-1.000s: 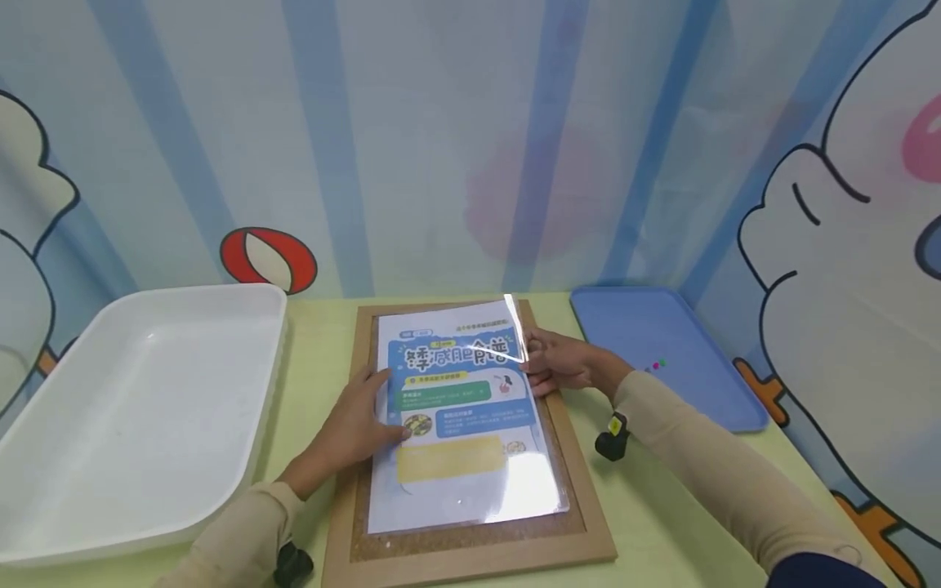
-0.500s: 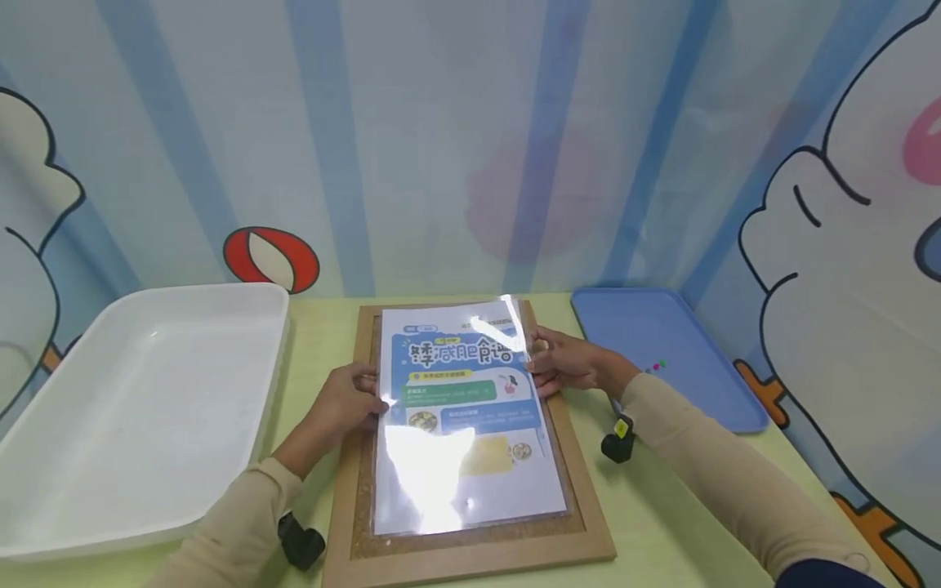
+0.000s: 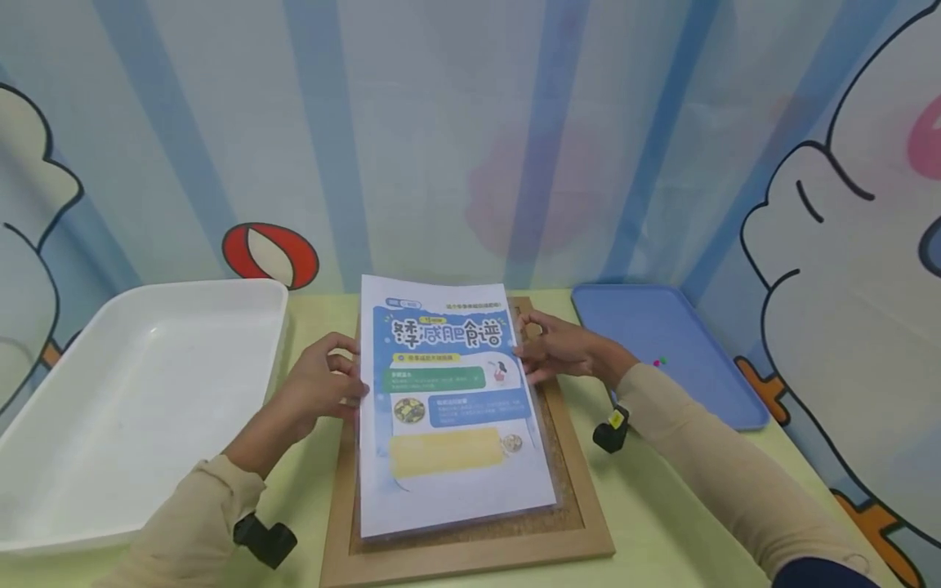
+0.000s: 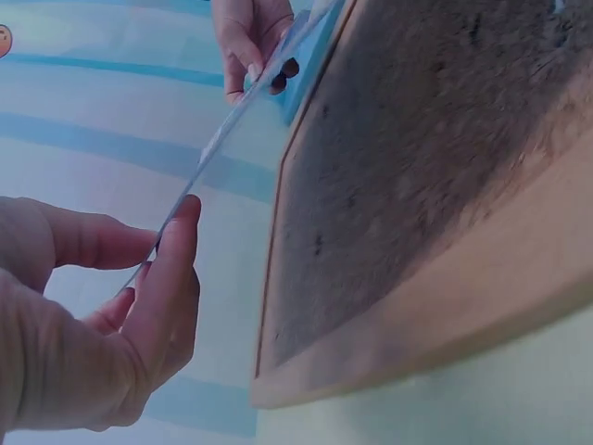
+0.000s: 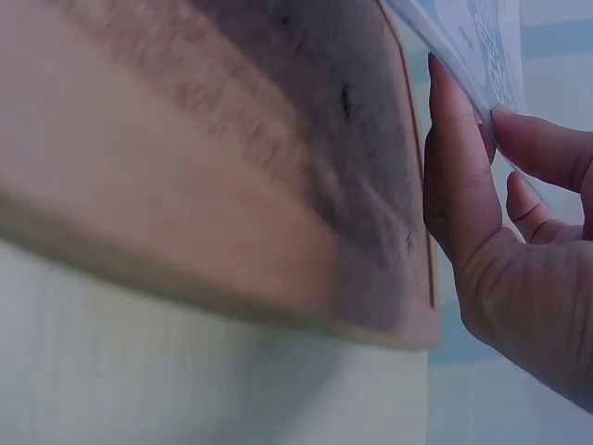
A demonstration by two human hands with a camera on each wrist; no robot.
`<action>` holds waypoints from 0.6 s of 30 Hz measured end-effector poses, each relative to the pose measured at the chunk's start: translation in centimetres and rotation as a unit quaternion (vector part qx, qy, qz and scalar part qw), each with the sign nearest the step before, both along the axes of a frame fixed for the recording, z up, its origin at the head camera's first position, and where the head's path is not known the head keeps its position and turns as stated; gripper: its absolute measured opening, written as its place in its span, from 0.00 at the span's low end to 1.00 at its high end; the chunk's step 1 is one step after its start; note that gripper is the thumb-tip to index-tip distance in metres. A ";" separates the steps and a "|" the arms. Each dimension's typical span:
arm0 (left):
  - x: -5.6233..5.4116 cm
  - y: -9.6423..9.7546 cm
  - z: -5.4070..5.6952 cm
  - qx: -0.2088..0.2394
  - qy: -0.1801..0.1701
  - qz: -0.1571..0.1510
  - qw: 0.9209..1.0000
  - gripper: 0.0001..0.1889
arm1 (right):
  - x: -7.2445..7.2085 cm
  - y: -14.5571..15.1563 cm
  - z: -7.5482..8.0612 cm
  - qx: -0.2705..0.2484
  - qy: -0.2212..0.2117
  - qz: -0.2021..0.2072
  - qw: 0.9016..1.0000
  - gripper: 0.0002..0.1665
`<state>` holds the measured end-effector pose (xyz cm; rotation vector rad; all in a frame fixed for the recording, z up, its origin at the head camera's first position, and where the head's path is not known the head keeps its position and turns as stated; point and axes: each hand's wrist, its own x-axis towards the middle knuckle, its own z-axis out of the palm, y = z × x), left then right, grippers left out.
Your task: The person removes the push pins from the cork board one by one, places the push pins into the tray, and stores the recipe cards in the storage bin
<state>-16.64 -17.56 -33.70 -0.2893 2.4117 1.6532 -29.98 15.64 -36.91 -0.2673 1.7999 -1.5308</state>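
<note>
A printed sheet [image 3: 456, 408] in a clear plastic sleeve, with blue, green and yellow blocks and Chinese lettering, is held between my hands above a wood-framed cork board [image 3: 573, 457]. My left hand [image 3: 319, 380] pinches its left edge between thumb and fingers, which the left wrist view shows from the side. On the opposite edge my right hand [image 3: 562, 347] pinches the sheet the same way. Both wrist views show a gap between the sheet and the cork surface [image 4: 408, 176]. The sheet hides most of the board in the head view.
To the left stands a large white tray [image 3: 147, 408]. A blue tray [image 3: 684, 367] with small coloured marks lies at the back right. Behind the pale green table [image 3: 309, 314] hangs a printed blue curtain [image 3: 441, 147].
The sheet has lifted off the board and shifted slightly left. My left hand has moved out to the left with its edge, and the glare on the sheet has gone.
</note>
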 end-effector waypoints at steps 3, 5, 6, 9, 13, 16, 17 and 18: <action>0.3 -1.4 0.8 0.006 -0.015 -0.005 1.000 0.29 | -0.1 -1.5 0.6 0.004 0.005 0.001 1.000 0.13; 0.3 -2.7 1.1 0.007 -0.027 -0.005 1.000 0.31 | -0.3 -2.8 1.0 0.008 0.008 0.000 1.000 0.13; 0.3 -3.4 1.2 0.004 -0.034 -0.004 0.999 0.33 | -0.5 -3.5 1.2 0.010 0.009 -0.001 1.000 0.13; 0.0 -5.8 1.4 -0.020 -0.049 -0.003 0.999 0.37 | -0.8 -5.9 1.8 0.022 0.019 -0.002 1.000 0.13; -0.8 -9.7 1.6 -0.047 -0.069 -0.006 0.997 0.42 | -1.1 -9.3 2.7 0.032 0.035 0.006 0.999 0.14; -1.6 -12.8 2.0 -0.041 -0.091 -0.003 0.995 0.43 | -1.2 -12.1 3.4 0.040 0.047 0.006 0.998 0.15; -1.9 -13.8 2.1 -0.037 -0.098 -0.001 0.994 0.43 | -1.2 -13.0 3.6 0.041 0.050 0.004 0.998 0.15; -2.1 -14.8 2.2 -0.031 -0.104 -0.001 0.994 0.43 | -1.1 -13.9 3.8 0.042 0.052 0.003 0.998 0.16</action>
